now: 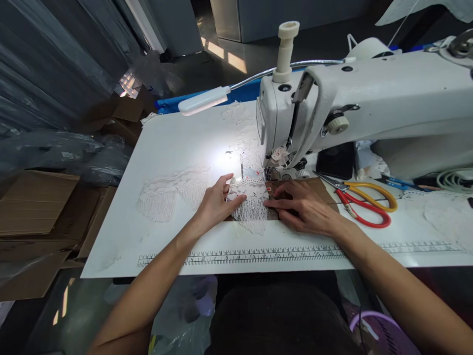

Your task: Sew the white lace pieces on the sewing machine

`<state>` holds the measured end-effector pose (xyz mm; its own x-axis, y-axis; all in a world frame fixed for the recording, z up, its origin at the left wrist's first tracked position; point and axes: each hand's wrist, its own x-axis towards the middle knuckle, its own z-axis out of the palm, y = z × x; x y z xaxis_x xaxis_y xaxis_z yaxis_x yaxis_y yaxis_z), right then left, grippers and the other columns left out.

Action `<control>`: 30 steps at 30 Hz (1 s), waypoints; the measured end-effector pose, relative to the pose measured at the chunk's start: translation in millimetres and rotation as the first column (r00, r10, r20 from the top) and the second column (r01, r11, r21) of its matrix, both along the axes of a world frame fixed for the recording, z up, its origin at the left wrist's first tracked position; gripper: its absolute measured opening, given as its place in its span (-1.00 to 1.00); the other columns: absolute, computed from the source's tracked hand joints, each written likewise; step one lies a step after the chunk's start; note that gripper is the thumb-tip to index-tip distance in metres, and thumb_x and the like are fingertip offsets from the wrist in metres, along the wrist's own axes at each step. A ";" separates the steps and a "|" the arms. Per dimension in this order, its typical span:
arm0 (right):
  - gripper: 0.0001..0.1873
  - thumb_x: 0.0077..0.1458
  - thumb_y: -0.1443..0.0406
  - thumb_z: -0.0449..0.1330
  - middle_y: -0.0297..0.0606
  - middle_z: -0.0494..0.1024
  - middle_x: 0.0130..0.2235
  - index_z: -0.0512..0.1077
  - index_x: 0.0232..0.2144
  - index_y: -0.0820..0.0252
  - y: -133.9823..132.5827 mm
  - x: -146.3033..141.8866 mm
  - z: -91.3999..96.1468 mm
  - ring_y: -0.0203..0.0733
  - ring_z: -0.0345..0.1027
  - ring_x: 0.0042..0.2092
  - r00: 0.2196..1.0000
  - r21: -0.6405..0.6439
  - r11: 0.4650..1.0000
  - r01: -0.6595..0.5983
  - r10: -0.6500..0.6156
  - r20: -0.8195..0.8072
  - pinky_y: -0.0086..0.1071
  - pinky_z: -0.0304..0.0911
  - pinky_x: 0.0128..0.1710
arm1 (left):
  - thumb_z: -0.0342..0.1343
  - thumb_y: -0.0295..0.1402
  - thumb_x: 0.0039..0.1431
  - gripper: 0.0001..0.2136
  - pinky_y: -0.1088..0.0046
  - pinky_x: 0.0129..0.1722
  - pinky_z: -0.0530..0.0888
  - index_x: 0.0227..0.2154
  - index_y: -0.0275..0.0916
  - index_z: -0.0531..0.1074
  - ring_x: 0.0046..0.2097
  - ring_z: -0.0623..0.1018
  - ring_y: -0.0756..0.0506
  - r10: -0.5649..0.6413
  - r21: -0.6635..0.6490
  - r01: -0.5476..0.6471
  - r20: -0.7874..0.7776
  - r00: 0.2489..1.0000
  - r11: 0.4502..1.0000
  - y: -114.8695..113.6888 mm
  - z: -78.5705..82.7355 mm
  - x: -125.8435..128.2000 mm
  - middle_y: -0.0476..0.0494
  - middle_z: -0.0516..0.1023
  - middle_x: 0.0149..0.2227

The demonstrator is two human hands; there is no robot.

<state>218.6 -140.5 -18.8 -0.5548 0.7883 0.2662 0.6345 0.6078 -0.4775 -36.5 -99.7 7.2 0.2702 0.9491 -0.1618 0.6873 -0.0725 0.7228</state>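
A piece of white lace (248,209) with a fringed lower edge lies in front of the sewing machine's needle area, on a brown strip (320,190). My left hand (216,199) has its left edge, thumb across the top and fingers bent at the side; the fingertips below are partly hidden. On the brown strip, my right hand (305,207) rests with fingers stretched out and apart, one fingertip touching the lace's right edge. Above both stands the white sewing machine (273,116). More lace trim (236,116) lies behind the needle area.
Another lace piece (158,195) lies left on the white table (111,236). Scissors (365,197) with red and yellow handles and a black phone (335,160) sit at right. A ruler scale (225,258) runs along the front edge. A lit lamp (204,101) hangs above. Cardboard boxes (37,207) stand left.
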 end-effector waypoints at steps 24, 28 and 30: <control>-0.59 0.16 0.34 0.12 -0.13 0.46 -0.10 0.51 0.02 -0.11 -0.9 -2.3 -4.1 0.03 0.32 -0.01 0.998 0.064 0.998 0.005 -0.009 0.059 0.04 0.24 -0.01 | -0.10 -0.23 0.38 -0.66 0.18 -0.11 0.44 0.02 -0.35 0.39 -0.08 0.49 -0.21 -0.561 0.423 0.827 -0.608 0.562 0.371 29.2 -2.9 26.6 -0.37 0.45 0.08; -0.63 0.17 0.32 0.11 -0.12 0.46 -0.09 0.53 -0.01 -0.06 -1.0 -1.8 -5.2 0.03 0.33 0.00 0.998 0.062 0.998 0.009 -0.013 0.055 0.05 0.24 0.00 | -0.09 -0.28 0.37 -0.71 0.18 -0.11 0.40 0.00 -0.29 0.40 -0.08 0.49 -0.21 -0.548 0.377 0.823 -0.616 0.565 0.425 23.3 -0.8 15.7 -0.32 0.45 0.09; -0.64 0.18 0.32 0.10 -0.11 0.46 -0.08 0.54 -0.02 -0.04 -0.7 -1.5 -5.6 0.03 0.33 0.00 0.998 0.064 0.998 0.013 -0.017 0.054 0.05 0.25 -0.01 | -0.06 -0.25 0.36 -0.72 0.15 -0.05 0.39 -0.03 -0.27 0.42 -0.05 0.49 -0.21 -0.562 0.386 0.808 -0.582 0.588 0.445 16.1 -0.3 3.9 -0.30 0.46 0.09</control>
